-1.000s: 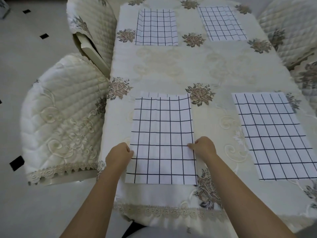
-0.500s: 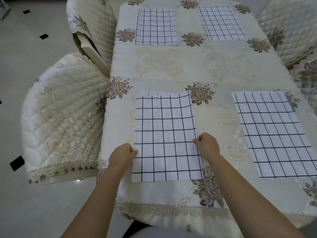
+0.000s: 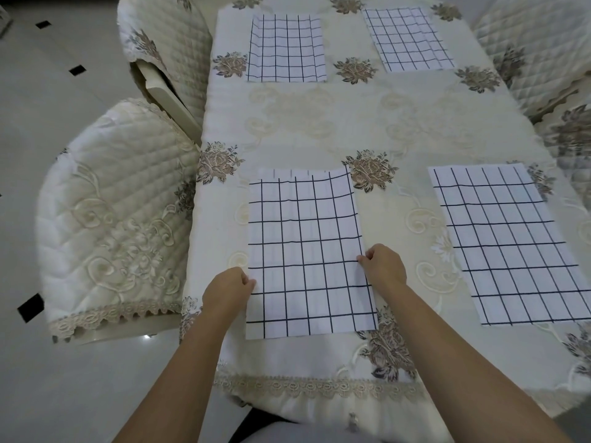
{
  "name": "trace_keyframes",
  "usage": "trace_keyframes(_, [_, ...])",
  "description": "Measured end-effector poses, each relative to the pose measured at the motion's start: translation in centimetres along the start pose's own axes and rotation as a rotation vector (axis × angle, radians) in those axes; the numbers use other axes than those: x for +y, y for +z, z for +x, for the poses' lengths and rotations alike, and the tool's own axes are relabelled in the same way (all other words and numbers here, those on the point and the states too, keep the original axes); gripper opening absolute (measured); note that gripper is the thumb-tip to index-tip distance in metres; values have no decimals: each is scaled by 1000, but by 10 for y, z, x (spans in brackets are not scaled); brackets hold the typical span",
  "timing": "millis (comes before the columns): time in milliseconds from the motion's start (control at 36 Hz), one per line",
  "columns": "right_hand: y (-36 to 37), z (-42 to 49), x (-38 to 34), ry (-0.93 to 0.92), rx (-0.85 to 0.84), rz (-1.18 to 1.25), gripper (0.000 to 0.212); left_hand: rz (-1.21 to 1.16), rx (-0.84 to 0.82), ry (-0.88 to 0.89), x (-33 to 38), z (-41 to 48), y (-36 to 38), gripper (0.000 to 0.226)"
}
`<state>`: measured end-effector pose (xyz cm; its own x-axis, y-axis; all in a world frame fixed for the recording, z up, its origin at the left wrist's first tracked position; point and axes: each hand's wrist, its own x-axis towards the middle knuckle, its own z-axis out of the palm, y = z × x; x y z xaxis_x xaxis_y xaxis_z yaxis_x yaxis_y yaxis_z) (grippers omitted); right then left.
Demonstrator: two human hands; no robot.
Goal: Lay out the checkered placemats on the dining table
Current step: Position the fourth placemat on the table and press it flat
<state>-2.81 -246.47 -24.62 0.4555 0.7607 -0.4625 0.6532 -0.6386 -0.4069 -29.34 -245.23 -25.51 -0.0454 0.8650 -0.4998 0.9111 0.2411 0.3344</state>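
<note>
Several white placemats with a black grid lie on the dining table [image 3: 367, 123], which is covered by a cream floral cloth. The near-left placemat [image 3: 307, 251] lies flat in front of me. My left hand [image 3: 228, 287] pinches its left edge, and my right hand [image 3: 383, 266] pinches its right edge. A second placemat [image 3: 508, 244] lies flat at the near right. Two more placemats lie at the far end, one at far left [image 3: 286, 49] and one at far right [image 3: 409, 39].
A quilted cream chair [image 3: 118, 219] stands close to the table's left side, with another chair [image 3: 166, 43] behind it. More covered chairs [image 3: 543, 52] stand along the right side. The table's lace-trimmed front edge [image 3: 319, 385] is just below my arms. The floor is pale tile.
Holding both side edges, my hands have slid the near-left placemat a little away from the front edge and turned it slightly. The other placemats have stayed where they were.
</note>
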Motion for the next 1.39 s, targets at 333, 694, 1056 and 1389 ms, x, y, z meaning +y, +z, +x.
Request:
trace_keyframes(333, [13, -7, -1, -164, 354, -177, 30, 116, 411, 129, 6, -2, 10, 19])
trace_keyframes(694, [89, -46, -12, -692, 182, -409, 52, 357, 345, 656, 46, -18, 86, 58])
trace_keyframes(1056, [81, -26, 25, -644, 139, -423, 61, 282, 323, 587, 30, -8, 94, 56])
trace_keyframes(1389, [58, -9, 64, -528, 227, -366, 60, 221, 365, 419, -6, 4, 68, 59])
